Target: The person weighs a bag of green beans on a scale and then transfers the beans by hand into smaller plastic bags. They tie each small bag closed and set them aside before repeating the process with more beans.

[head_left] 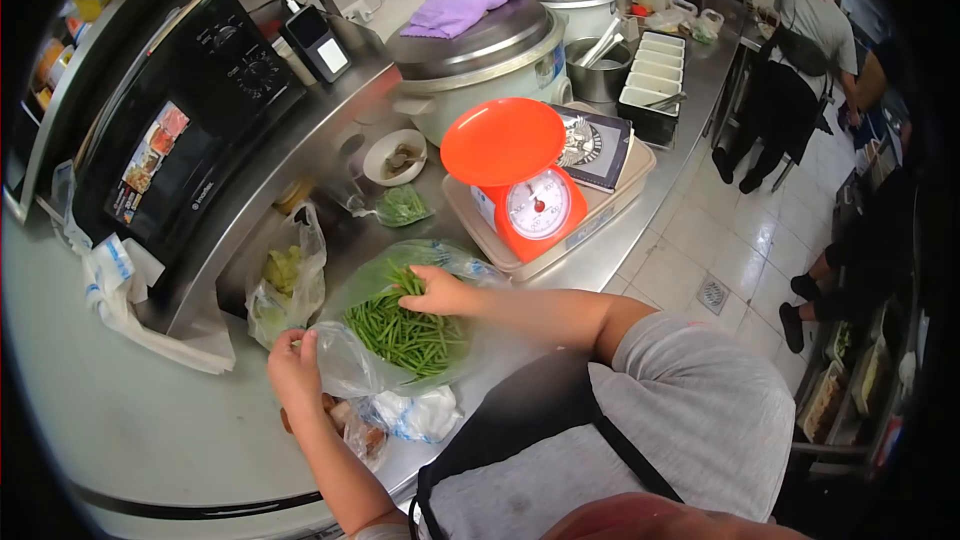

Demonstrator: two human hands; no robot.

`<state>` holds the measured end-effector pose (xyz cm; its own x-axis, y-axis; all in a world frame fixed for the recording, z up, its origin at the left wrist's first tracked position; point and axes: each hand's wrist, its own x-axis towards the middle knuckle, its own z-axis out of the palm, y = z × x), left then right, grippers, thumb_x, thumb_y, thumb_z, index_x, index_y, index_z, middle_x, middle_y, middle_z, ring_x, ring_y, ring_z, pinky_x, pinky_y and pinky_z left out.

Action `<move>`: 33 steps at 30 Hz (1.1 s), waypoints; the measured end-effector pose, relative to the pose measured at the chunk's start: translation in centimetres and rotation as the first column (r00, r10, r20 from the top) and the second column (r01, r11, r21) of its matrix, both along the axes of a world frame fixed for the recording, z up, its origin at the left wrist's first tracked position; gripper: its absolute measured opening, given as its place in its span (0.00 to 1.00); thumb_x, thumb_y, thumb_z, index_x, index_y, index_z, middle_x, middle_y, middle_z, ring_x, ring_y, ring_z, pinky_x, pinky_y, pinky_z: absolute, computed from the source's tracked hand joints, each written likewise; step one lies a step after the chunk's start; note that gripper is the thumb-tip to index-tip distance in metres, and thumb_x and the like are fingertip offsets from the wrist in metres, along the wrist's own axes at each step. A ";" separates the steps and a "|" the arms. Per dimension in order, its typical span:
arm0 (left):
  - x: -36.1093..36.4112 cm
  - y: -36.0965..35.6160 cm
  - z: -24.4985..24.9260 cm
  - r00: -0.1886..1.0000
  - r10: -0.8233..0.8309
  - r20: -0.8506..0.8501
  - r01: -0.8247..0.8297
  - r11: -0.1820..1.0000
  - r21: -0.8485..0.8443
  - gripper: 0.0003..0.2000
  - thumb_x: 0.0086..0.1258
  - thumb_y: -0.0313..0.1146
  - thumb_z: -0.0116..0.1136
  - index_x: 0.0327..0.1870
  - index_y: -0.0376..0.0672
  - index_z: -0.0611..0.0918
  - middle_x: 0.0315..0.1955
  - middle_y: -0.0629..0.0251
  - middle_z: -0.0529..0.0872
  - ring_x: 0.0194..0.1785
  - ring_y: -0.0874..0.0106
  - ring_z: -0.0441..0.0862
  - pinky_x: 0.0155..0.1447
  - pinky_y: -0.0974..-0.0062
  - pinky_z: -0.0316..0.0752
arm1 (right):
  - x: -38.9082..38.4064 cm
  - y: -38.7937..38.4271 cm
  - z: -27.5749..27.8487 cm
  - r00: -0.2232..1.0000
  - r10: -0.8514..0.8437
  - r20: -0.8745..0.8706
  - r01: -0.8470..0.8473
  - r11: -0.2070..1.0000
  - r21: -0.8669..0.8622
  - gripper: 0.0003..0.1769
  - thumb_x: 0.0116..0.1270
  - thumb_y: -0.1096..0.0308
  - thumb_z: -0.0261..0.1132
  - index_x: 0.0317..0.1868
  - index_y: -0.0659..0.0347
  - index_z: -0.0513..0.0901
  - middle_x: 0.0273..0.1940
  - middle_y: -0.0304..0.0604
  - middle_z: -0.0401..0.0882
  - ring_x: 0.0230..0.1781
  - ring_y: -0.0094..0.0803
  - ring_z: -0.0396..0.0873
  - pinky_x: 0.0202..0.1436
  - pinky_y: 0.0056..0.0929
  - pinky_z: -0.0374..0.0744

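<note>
Cut green beans [405, 335] lie heaped in a larger clear plastic bag [375, 275] on the steel counter. My right hand [440, 293] reaches into that heap from the right, its fingers closed round some of the beans. To the left, my left hand [292, 352] pinches the edge of a small clear plastic bag [345, 358], which is held up beside the beans. Whether anything is inside this small bag I cannot make out. Just behind the beans stands an orange kitchen scale [540, 205] with its round pan on top.
A bag of pale green vegetables [282, 275], a bowl [395, 157] and a small green bag [403, 206] sit nearby. White plastic [425, 413] lies in front. A large lidded pot [480, 60] stands behind, a black microwave [190, 110] at left. People [800, 60] stand at right.
</note>
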<state>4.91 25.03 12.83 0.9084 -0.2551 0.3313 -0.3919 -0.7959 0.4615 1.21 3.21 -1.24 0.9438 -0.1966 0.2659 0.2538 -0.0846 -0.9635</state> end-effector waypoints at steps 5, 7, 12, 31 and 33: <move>-0.3 -0.7 -0.5 0.992 -0.109 0.062 0.105 0.993 0.062 0.14 0.52 0.41 0.60 0.31 0.38 0.78 0.22 0.55 0.78 0.26 0.60 0.74 0.33 0.68 0.68 | 0.8 0.0 -6.4 0.989 -0.150 -0.005 0.146 0.969 -0.200 0.28 0.44 0.63 0.64 0.49 0.64 0.71 0.43 0.49 0.76 0.43 0.34 0.74 0.49 0.30 0.71; 0.8 -0.4 -1.8 0.981 -0.174 0.083 0.170 0.983 0.064 0.14 0.53 0.41 0.59 0.32 0.38 0.78 0.27 0.53 0.80 0.32 0.56 0.76 0.36 0.66 0.70 | -0.4 -0.1 -1.4 0.954 -0.221 -0.204 0.193 0.970 -0.147 0.29 0.44 0.64 0.62 0.49 0.67 0.70 0.35 0.51 0.77 0.34 0.35 0.75 0.40 0.31 0.73; 0.6 -1.0 -0.7 0.995 -0.096 0.025 0.093 0.992 0.086 0.12 0.56 0.40 0.55 0.30 0.39 0.77 0.26 0.54 0.79 0.31 0.56 0.76 0.34 0.65 0.69 | -0.1 -1.5 7.8 0.999 -0.042 0.021 0.021 0.798 0.602 0.14 0.49 0.78 0.58 0.39 0.66 0.70 0.26 0.42 0.73 0.21 0.29 0.73 0.24 0.26 0.72; -0.9 -2.3 -4.2 0.859 -0.440 -0.262 0.062 0.597 -0.800 0.06 0.61 0.30 0.49 0.27 0.37 0.74 0.20 0.73 0.75 0.24 0.85 0.69 0.27 0.85 0.65 | -2.2 8.7 5.9 0.959 0.151 0.240 -0.145 0.988 -0.044 0.18 0.51 0.76 0.58 0.45 0.62 0.71 0.36 0.44 0.73 0.37 0.31 0.72 0.42 0.27 0.70; -1.3 -2.7 -5.1 0.874 -0.429 -0.230 0.111 0.636 -0.764 0.05 0.61 0.29 0.49 0.29 0.37 0.73 0.19 0.71 0.75 0.24 0.83 0.70 0.27 0.82 0.65 | -2.2 8.4 4.0 0.975 0.187 0.118 -0.185 0.982 -0.024 0.19 0.51 0.76 0.58 0.47 0.62 0.70 0.38 0.45 0.73 0.38 0.31 0.72 0.42 0.28 0.71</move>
<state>3.64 22.34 7.75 0.9222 -0.3391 0.1858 -0.2122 -0.0422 0.9763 -1.01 11.65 2.79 0.9248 -0.0167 0.3801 0.3793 -0.0371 -0.9245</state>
